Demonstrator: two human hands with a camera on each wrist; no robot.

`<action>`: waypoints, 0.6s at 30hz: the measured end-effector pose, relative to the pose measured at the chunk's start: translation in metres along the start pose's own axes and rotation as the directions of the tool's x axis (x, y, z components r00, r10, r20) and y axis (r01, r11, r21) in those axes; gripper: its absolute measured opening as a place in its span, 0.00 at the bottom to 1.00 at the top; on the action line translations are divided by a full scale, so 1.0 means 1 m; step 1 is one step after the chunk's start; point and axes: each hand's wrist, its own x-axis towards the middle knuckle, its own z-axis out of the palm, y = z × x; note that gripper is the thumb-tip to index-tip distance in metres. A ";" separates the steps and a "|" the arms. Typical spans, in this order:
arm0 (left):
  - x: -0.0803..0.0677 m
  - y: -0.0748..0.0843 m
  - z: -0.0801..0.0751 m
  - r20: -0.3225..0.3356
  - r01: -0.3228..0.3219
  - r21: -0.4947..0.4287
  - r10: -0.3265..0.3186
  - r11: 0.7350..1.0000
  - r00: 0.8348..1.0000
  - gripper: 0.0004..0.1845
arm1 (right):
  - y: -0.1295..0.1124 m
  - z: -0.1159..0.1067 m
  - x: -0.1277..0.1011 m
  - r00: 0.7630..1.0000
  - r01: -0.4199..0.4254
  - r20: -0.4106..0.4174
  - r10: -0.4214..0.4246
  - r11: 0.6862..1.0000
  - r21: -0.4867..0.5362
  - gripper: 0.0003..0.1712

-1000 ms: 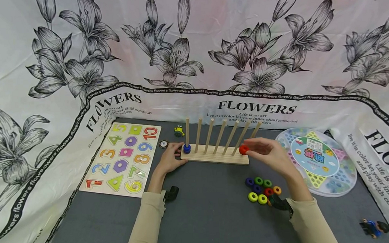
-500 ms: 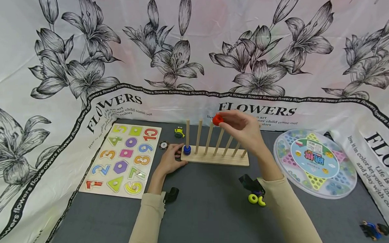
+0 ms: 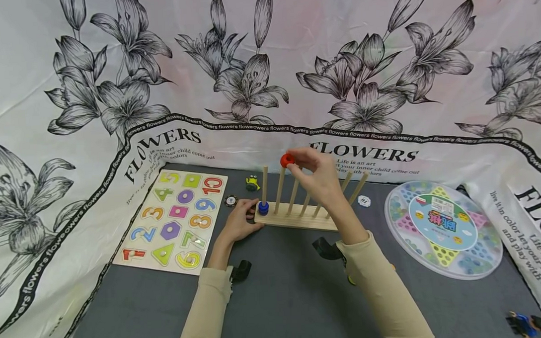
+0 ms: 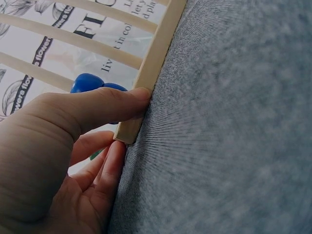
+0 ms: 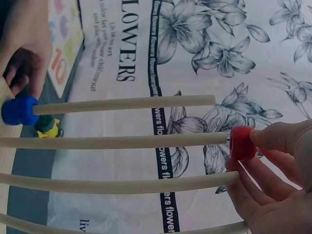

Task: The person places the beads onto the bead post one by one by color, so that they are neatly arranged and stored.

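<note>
Red ring [image 3: 287,160] pinched in raised right hand [image 3: 317,180]

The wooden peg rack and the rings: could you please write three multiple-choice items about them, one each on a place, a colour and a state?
1. Where is the red ring?
A. at the tip of the second peg from the left
B. at the foot of the first peg
C. flat on the grey mat

2. What colour are the rings at the foot of the first peg?
A. yellow
B. blue
C. green

3. What is the left hand doing?
A. lifting a puzzle piece
B. lying flat, away from the rack
C. holding the end of the rack base

Answers: 1 A, the right hand pinches it at that tip; 2 B, blue rings sit there; 3 C, thumb and fingers grip the base's corner.
</note>
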 end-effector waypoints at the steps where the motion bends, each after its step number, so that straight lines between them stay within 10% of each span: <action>1: 0.001 0.000 0.000 -0.001 -0.002 -0.001 0.002 1.000 1.000 0.39 | 0.000 0.000 0.000 1.000 -0.003 0.002 0.003 1.000 -0.005 0.17; 18: -0.001 0.001 -0.001 -0.004 -0.009 -0.011 0.009 1.000 1.000 0.39 | 0.011 0.014 -0.009 0.995 -0.100 0.014 0.100 0.994 -0.043 0.21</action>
